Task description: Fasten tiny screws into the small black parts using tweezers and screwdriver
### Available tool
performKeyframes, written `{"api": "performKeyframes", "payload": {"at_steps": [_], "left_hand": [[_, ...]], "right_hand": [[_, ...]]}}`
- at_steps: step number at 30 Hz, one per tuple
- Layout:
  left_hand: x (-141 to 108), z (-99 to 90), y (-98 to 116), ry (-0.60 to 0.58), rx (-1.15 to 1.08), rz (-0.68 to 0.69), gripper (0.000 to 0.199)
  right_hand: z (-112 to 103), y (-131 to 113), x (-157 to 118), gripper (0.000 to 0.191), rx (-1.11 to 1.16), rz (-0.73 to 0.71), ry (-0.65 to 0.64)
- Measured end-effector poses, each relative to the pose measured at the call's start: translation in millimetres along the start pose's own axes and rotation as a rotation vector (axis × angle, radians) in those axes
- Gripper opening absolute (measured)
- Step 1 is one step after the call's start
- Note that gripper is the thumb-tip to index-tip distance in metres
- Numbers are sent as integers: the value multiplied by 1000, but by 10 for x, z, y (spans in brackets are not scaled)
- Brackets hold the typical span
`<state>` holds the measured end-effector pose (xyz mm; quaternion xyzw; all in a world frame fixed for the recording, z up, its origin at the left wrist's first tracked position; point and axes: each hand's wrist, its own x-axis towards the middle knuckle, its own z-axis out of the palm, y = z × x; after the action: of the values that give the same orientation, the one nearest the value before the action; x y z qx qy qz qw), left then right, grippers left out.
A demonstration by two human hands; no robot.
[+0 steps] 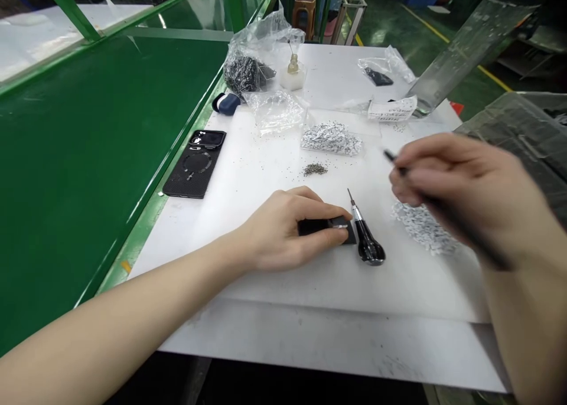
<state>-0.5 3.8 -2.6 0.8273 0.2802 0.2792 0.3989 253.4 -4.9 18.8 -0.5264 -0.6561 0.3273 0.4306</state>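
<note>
As the left hand (283, 231) pins a black piece (343, 231), the right (465, 198), apart, pinches a slim tool (392, 156).

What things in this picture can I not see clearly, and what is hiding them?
In the head view:
The black piece: the left hand covers most of it.
The thin dark tool: blurred, and the right hand hides part of it.
The small dark heap: too small to see single parts.

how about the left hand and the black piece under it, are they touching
Touching. The head view shows the left hand lying over the black piece, with its fingers pressed on top and the piece's end showing past the fingertips.
</note>
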Motion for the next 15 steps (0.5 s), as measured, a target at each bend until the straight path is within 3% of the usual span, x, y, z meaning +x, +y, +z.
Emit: {"api": "performKeyframes", "payload": {"at_steps": [2, 4, 6, 9, 13, 15], "left_hand": [[-2, 2, -6, 1, -13, -4, 25], [-5, 6, -11, 5, -24, 1, 25], [-7, 9, -13, 10, -28, 11, 25], [-10, 5, -9, 23, -39, 23, 24], [-4, -18, 2, 20, -84, 52, 21], [2, -32, 9, 3, -95, 54, 21]], "right_hand": [[-77, -41, 54, 20, 418, -15, 33], [-85, -96, 120, 45, 539, 135, 51], [2, -133, 184, 53, 516, 234, 86], [245, -95, 243, 19, 464, 236, 121], [503, 69, 227, 26, 251, 236, 136], [548, 123, 196, 24, 139, 170, 138]]}}
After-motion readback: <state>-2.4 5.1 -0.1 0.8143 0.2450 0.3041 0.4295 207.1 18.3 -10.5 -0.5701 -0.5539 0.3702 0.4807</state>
